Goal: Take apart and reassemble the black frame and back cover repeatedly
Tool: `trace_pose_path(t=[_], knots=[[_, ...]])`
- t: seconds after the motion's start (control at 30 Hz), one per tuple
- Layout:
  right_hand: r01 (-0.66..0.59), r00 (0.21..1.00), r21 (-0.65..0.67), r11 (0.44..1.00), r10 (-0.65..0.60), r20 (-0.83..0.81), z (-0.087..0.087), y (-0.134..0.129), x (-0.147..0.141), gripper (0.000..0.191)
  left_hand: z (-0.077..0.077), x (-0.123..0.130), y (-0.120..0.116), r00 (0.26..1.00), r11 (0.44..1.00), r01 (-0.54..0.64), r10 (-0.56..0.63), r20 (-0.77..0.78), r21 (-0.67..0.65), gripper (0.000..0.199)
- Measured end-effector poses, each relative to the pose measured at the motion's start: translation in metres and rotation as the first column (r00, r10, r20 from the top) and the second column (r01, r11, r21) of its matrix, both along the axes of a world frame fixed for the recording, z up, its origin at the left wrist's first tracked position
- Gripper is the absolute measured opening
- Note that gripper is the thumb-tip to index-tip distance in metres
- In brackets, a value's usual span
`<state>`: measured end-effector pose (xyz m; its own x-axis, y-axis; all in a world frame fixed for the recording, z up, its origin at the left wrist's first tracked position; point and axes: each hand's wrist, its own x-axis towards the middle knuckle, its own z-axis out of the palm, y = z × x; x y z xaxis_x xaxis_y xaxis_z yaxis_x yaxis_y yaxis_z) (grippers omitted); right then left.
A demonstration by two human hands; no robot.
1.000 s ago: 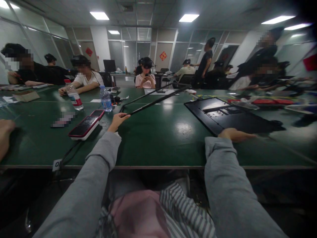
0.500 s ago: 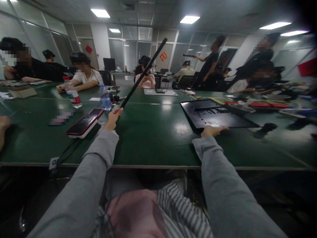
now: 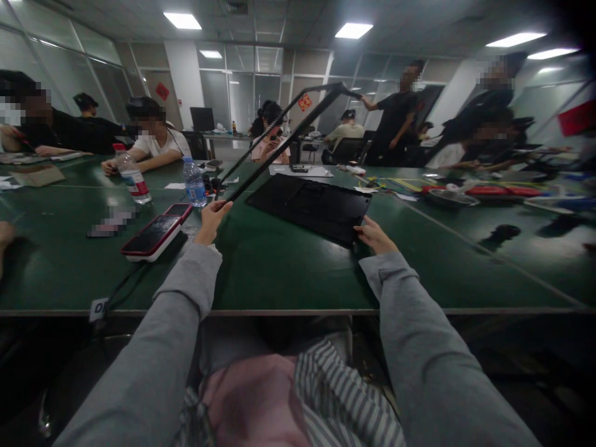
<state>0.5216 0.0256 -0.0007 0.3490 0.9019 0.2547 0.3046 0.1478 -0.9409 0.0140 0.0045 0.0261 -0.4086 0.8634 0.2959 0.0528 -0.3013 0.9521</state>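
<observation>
My left hand point(image 3: 214, 220) is closed on the lower corner of a thin black frame point(image 3: 284, 148), which slants up and away to the right above the table. Its inside is open, and people show through it. My right hand point(image 3: 375, 236) pinches the near right corner of a flat black panel point(image 3: 321, 208). The panel has a recessed middle and lies low over the green table point(image 3: 288, 273), its left part beneath the frame. Whether the panel touches the table I cannot tell.
At left are a red-and-white device point(image 3: 153, 236), a blue-capped bottle point(image 3: 194, 183) and a red-capped bottle point(image 3: 134, 177). A bowl point(image 3: 452, 197) and red items point(image 3: 503, 191) lie at right, with a small black object point(image 3: 503, 233). People sit and stand across the table.
The panel has moved left from the right side toward the middle and turned, my right hand now at its right corner. The black frame has rotated, showing its open shape.
</observation>
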Motion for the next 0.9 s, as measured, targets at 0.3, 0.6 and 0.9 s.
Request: trace_pose_path(t=[0.3,0.6,0.9], knots=[[0.24,0.969,0.041,0.97,-0.238,-0.06,-0.013,0.036,0.004,0.046,-0.008,0.001,0.01,0.918,0.997,0.011,0.02,-0.395,0.075,0.04],[-0.164,0.959,0.079,0.983,0.178,-0.219,0.023,0.009,0.006,0.049,0.003,0.02,-0.005,0.625,0.999,0.023,0.019,-0.78,0.043,0.031],[0.135,0.891,0.224,0.965,-0.217,0.398,-0.017,0.031,-0.004,0.035,-0.027,0.015,0.008,0.476,0.996,0.028,-0.089,-0.875,-0.087,0.032]])
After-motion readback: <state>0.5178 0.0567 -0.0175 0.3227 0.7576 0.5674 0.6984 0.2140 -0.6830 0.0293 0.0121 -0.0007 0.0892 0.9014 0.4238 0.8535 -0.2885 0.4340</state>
